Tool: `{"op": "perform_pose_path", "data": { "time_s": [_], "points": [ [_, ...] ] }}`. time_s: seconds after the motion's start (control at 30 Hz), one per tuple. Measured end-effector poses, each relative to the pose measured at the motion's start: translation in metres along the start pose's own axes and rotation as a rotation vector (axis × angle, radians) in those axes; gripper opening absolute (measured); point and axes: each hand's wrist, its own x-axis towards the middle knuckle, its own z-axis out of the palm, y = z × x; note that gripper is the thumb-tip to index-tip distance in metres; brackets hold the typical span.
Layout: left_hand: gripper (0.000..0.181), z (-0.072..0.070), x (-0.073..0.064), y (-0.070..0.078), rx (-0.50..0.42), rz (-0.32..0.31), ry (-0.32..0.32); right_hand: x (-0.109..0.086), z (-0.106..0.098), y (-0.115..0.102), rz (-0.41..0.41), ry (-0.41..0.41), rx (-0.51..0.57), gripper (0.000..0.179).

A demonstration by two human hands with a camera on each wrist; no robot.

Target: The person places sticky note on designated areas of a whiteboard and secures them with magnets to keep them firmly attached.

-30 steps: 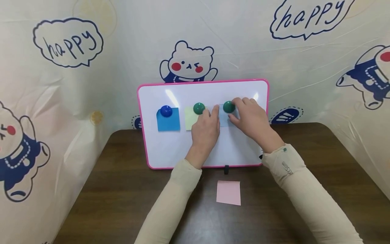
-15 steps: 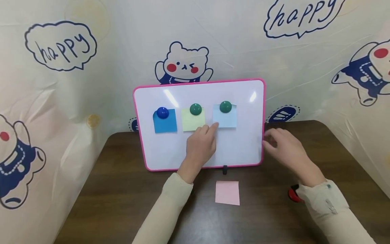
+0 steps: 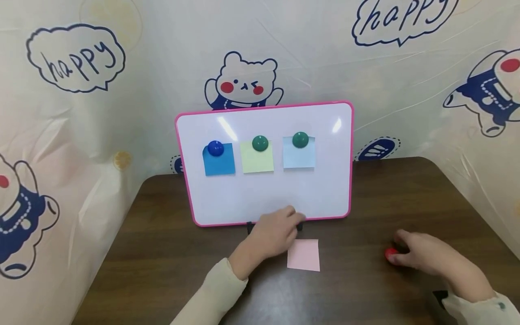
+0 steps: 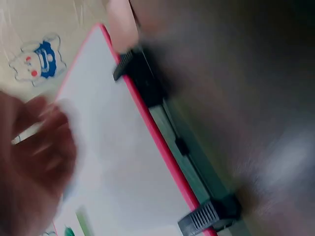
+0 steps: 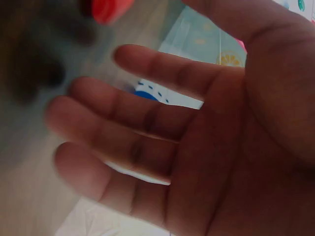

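My left hand is low in front of the whiteboard, its loosely bent fingers near the bottom edge. It overlaps the upper left corner of a pink sticky note lying on the table. In the left wrist view that hand is blurred and holds nothing. On the table at the right, my right hand has thumb and forefinger spread around a red round magnet. The right wrist view shows the fingers extended and apart, with the red magnet beyond them.
Pinned on the board are a blue note under a blue magnet, and a pale green note and a light blue note under green magnets. Black stand clips grip its lower edge. A dark object lies by the right sleeve.
The right hand has left the green magnet on the light blue note and come down right to the red magnet. The left hand has dropped from the board toward the pink note.
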Motion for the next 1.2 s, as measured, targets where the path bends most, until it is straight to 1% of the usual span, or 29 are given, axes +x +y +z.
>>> {"op": "perform_pose_path", "data": {
  "time_s": [0.07,0.1,0.13,0.2,0.27,0.3,0.4,0.5,0.57,0.73,0.8,0.83,0.9,1.03,1.13,1.2],
  "points": [
    [0.028,0.005,-0.006,0.006,0.031,-0.061,-0.176,-0.004,0.009,-0.002,-0.011,0.004,0.007,0.046],
    [0.030,0.007,-0.009,0.008,0.047,-0.090,-0.243,-0.005,0.013,-0.003,-0.023,0.014,0.006,0.041],
    [0.032,0.009,-0.011,0.010,0.066,-0.112,-0.291,-0.006,0.016,-0.005,-0.034,0.031,-0.002,0.037],
    [0.036,0.011,-0.014,0.014,0.081,-0.154,-0.348,-0.007,0.020,-0.009,-0.055,0.063,-0.028,0.035],
    [0.034,0.010,-0.016,0.016,0.083,-0.187,-0.369,-0.006,0.021,-0.013,-0.072,0.084,-0.051,0.034],
    [0.031,0.011,-0.017,0.016,0.079,-0.196,-0.368,-0.006,0.022,-0.016,-0.079,0.092,-0.059,0.033],
    [0.021,0.011,-0.018,0.016,0.076,-0.204,-0.355,-0.004,0.022,-0.022,-0.093,0.104,-0.069,0.031],
    [0.011,0.012,-0.018,0.016,0.089,-0.196,-0.332,-0.002,0.023,-0.028,-0.121,0.120,-0.065,0.031],
    [0.007,0.013,-0.017,0.016,0.102,-0.190,-0.318,0.000,0.022,-0.034,-0.132,0.117,-0.048,0.031],
    [0.013,0.016,-0.013,0.014,0.113,-0.167,-0.300,0.008,0.015,-0.054,-0.127,0.080,0.025,0.033],
    [0.014,0.015,-0.011,0.010,0.078,-0.168,-0.281,0.012,0.010,-0.063,-0.130,0.081,0.055,0.034],
    [0.013,0.013,-0.010,0.007,0.047,-0.175,-0.269,0.014,0.008,-0.068,-0.131,0.086,0.071,0.035],
    [0.013,0.006,-0.009,0.000,-0.016,-0.196,-0.222,0.019,0.003,-0.078,-0.154,0.116,0.095,0.037],
    [0.012,-0.016,-0.010,-0.016,-0.133,-0.278,-0.076,0.027,-0.005,-0.100,-0.240,0.221,0.116,0.038],
    [0.010,-0.031,-0.013,-0.028,-0.165,-0.354,0.039,0.033,-0.011,-0.117,-0.300,0.284,0.126,0.038],
    [0.009,-0.038,-0.015,-0.034,-0.156,-0.403,0.093,0.037,-0.013,-0.128,-0.322,0.293,0.149,0.039]
  ]
}}
